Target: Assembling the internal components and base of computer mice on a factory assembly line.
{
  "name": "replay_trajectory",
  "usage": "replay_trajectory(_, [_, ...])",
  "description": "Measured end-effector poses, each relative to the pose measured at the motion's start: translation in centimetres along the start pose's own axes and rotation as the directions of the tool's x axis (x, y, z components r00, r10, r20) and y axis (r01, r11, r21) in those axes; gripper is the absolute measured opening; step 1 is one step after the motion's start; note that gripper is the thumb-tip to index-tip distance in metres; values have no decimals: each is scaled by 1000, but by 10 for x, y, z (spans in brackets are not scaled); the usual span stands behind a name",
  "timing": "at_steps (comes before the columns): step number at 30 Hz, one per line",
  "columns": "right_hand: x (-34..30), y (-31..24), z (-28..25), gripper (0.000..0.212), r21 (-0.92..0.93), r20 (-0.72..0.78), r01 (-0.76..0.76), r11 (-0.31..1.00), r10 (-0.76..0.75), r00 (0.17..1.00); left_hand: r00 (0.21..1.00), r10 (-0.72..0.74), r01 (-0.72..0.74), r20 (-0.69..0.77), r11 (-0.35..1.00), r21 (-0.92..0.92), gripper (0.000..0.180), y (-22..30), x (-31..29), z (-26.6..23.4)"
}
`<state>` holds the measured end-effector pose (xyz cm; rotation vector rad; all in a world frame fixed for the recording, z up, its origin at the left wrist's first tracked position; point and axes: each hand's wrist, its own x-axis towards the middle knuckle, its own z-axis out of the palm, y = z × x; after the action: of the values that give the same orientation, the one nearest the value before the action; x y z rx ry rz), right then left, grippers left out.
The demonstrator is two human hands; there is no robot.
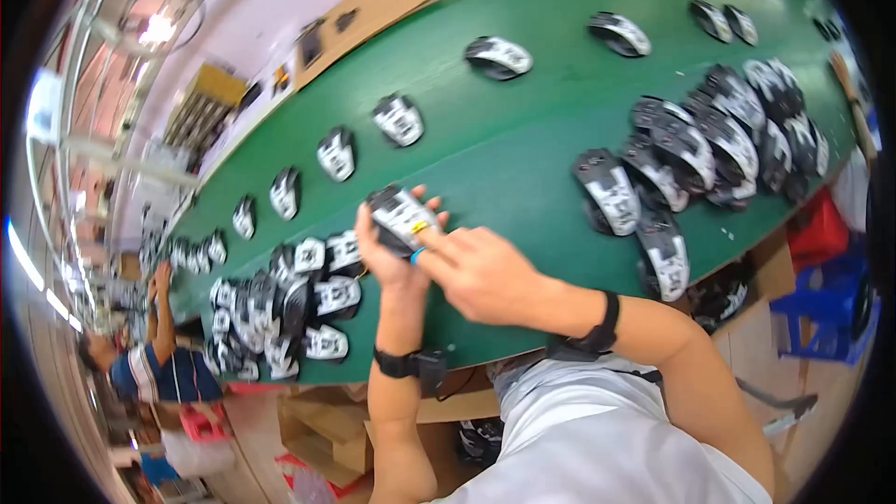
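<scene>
My left hand is wrapped from below around a black-and-white computer mouse, holding it over the green table. My right hand reaches across from the right with its fingers bent together, the tips at the lower right of that mouse. Small patches of yellow and blue show by these fingertips; what the fingers pinch, if anything, is too small to make out. Close to my left hand lies a pile of similar mice. A second pile of mice is at the right.
The long green table carries a spaced row of mice, including one mouse, along its far half. Beyond lies a brown board. Another person works at the left end. A blue stool and open cardboard box stand below.
</scene>
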<state>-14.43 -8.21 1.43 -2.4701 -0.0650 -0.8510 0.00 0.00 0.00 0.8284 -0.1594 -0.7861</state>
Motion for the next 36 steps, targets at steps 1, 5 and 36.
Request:
replay_trajectory(1, [7, -9, 6, 36, -4, -52, 2, 1000, -2, 999, 1000, 3, -3, -21, 1000, -7, 53, 12, 0, -1])
replay_trajectory(5, [-3, 5, -7, 36, 73, -3, -37, 997, 37, 999, 999, -37, 36, -24, 999, -40, 50, -5, 1, 9])
replay_trajectory(36, [-6, 24, 80, 41, 238, -20, -8, 971, 13, 1000, 666, 123, -699, 736, -242, 673, 65, -145, 224, 228])
